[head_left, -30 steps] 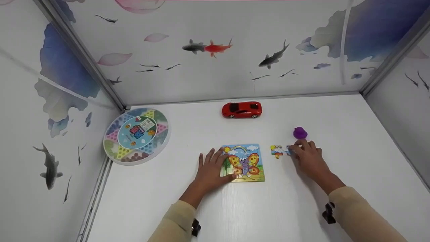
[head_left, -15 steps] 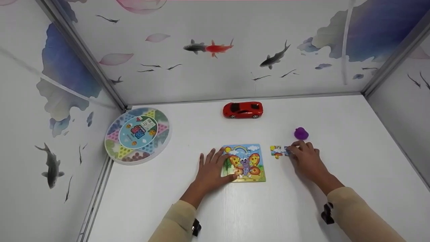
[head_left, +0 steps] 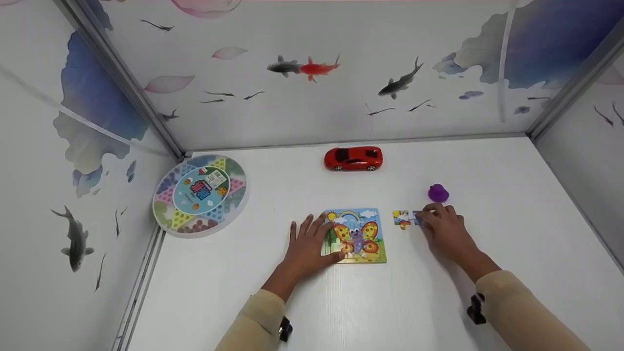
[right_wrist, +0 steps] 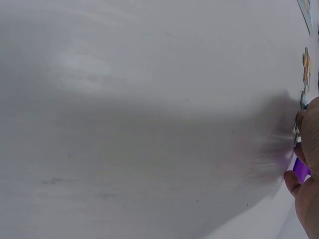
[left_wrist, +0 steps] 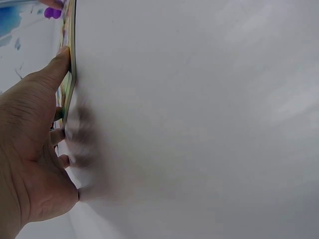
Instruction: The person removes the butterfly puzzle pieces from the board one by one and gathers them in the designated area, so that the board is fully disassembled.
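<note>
A square butterfly jigsaw puzzle (head_left: 363, 239) lies on the white table in the head view. My left hand (head_left: 306, 248) rests spread along its left side, the thumb on the lower edge of the puzzle; the left wrist view shows that thumb (left_wrist: 61, 64) on its surface. To the right lies a loose puzzle piece (head_left: 400, 217) with a sun and part of an orange wing. Beside it, my right hand (head_left: 446, 231) pinches a blue puzzle piece (head_left: 416, 218), mostly hidden by the fingers. In the right wrist view this piece (right_wrist: 303, 99) shows edge-on at the fingertips.
A purple rubber duck (head_left: 438, 193) stands just beyond the right hand. Farther back is a red toy car (head_left: 353, 159) near the rear wall. A round Chinese checkers box (head_left: 200, 195) lies at the left, close to the side wall. Printed panels enclose the table.
The right hand shifts very slightly at the blue piece. The left hand stays on the puzzle, and the other things keep their places apart from a small camera shift.
</note>
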Demonstrator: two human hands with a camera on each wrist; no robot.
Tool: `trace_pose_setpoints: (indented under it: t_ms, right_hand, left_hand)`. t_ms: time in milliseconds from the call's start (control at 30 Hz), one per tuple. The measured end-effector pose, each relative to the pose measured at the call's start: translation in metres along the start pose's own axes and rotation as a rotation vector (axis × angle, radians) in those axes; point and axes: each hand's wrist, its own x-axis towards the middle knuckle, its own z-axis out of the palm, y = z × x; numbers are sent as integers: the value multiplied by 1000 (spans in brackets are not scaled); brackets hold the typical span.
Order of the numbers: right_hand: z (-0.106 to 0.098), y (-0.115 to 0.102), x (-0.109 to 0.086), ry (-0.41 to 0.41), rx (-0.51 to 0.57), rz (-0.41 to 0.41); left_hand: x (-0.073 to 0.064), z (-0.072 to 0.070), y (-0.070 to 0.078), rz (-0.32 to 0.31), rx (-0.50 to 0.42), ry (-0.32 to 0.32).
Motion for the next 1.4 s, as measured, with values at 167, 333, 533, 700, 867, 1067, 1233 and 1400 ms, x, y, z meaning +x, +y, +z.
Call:
trace_pose_setpoints:
  t_ms: [167,333,533,700,867,1067,1233,1400]
  right_hand:
    - [1,-1,1,-1,10,15]
    - [3,-10,6,2,29,-10]
    - [8,-32,16,-23,40,-38]
    - [14,-54,24,-48,44,-49]
    - [22,-73,30,-55,34,-90]
    - [29,-87,34,-60,28,-120]
    - [34,-96,37,-72,34,-103]
    - [34,-106,43,-114,26,-55]
  left_hand:
    - [-1,-1,1,-1,-2,-3]
    - [-1,-2,1,-2,-5,-6]
    - [-1,-2,0,2,-15,2]
    - [0,0,-1,-1,-18,6]
    - [2,3,-2,10,-24,11]
    - [2,3,-2,11,-15,6]
    - [3,3,-3,19,0,15]
    - [1,2,-4,21,-4,16]
